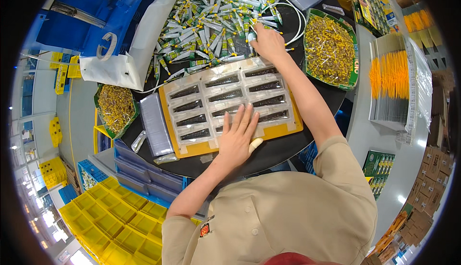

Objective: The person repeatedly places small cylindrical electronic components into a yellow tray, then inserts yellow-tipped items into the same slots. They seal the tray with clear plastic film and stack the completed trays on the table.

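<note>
My left hand (235, 138) lies flat on a clear plastic blister tray (225, 83), fingers spread, with a pale cover on its thumb. The tray has several long cavities showing dark, speckled bottoms, and it rests on a yellow-edged board (192, 149). Beyond its far right corner, my right hand (270, 43) is at the near edge of a big heap of small white-and-green tubes with yellow caps (206, 30). Its thumb and forefinger are curled around one tube (250, 36), partly hidden by the hand.
Green-edged boxes of small yellow-and-clear parts stand right (331, 51) and left (115, 109). Clear plastic sheets (156, 126) are stacked left of the board. A white cable (298, 18) loops behind my right hand. Yellow crates (115, 217) stand lower left; orange-printed cards (389, 75) are at right.
</note>
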`<state>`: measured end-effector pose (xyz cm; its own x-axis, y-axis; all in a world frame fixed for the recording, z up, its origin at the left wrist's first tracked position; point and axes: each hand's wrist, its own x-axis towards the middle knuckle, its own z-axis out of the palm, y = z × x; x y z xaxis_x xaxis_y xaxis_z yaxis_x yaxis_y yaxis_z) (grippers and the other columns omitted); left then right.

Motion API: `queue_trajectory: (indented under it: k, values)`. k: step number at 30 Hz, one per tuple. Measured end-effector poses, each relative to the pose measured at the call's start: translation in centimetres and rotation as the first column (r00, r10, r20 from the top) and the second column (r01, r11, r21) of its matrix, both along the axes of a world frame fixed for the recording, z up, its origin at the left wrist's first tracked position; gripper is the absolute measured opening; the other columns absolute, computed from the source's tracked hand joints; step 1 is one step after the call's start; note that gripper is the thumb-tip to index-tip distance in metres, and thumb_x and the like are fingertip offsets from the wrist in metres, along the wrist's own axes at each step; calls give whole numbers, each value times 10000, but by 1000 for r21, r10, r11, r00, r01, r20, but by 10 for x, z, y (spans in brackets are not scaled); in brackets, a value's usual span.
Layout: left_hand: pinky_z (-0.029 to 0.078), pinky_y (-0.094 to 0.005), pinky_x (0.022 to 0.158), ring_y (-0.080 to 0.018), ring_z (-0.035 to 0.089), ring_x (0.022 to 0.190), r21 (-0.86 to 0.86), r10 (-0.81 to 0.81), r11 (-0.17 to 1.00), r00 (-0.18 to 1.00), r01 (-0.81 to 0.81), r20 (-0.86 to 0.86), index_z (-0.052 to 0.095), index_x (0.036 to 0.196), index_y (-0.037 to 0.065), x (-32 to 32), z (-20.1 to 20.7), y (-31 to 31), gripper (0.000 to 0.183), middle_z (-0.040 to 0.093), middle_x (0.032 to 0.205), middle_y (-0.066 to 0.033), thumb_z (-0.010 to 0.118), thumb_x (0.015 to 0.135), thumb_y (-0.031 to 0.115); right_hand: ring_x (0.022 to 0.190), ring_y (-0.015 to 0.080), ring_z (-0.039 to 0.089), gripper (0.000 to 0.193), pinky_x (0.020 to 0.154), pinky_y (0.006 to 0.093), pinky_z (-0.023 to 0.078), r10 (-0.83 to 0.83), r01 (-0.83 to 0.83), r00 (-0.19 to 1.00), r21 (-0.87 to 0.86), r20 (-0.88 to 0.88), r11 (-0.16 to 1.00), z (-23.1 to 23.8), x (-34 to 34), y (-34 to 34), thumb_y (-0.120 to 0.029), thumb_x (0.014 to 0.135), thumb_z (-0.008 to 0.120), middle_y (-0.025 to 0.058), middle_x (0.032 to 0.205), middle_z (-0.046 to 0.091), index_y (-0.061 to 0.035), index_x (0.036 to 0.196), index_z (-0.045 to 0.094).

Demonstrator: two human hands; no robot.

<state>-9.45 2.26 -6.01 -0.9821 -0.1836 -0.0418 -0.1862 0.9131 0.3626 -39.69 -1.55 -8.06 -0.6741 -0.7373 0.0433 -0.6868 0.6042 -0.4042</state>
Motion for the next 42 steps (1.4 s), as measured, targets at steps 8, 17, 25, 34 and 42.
queue_trajectory:
  k: [8,17,25,34,42]
  values:
    - [170,-554,1167,-393,268,1429,57,64,997,977,-54,-202,367,1488,83,-16,18,-30,708,332,1524,-187,624,892,366,771,204,670,269,721,327,523,87,-17,980,-362,177,932,5,-17,16,-180,801,764,105,877,701,-47,1026,701]
    - [285,-522,1007,-342,411,1190,-205,441,843,856,-498,-268,755,781,76,-123,-31,-195,291,557,1205,-100,747,788,367,931,256,538,98,866,362,448,510,-494,860,-217,24,842,23,2,79,-215,767,776,34,900,650,-122,790,757]
    - [406,-481,932,-333,520,1086,144,600,799,788,-583,-137,740,848,43,-123,-18,-210,311,610,1079,-156,747,776,346,890,407,662,461,762,490,534,117,-117,993,-5,-30,993,4,-1,-27,-107,758,692,201,938,670,-97,1188,527]
    - [521,-303,875,-205,663,986,848,653,456,749,-271,-113,639,1059,-3,28,10,-171,177,646,1115,-84,606,891,-47,752,239,652,120,659,316,546,339,-122,907,-614,251,780,46,55,18,-54,806,715,94,916,639,-30,911,665]
    - [464,-403,914,-301,563,1041,165,170,980,889,-109,-425,733,984,71,52,-4,-167,233,652,1043,-64,704,763,6,909,267,555,50,808,372,463,555,-548,829,-296,-67,782,12,86,-15,-170,743,772,39,873,652,-134,774,757]
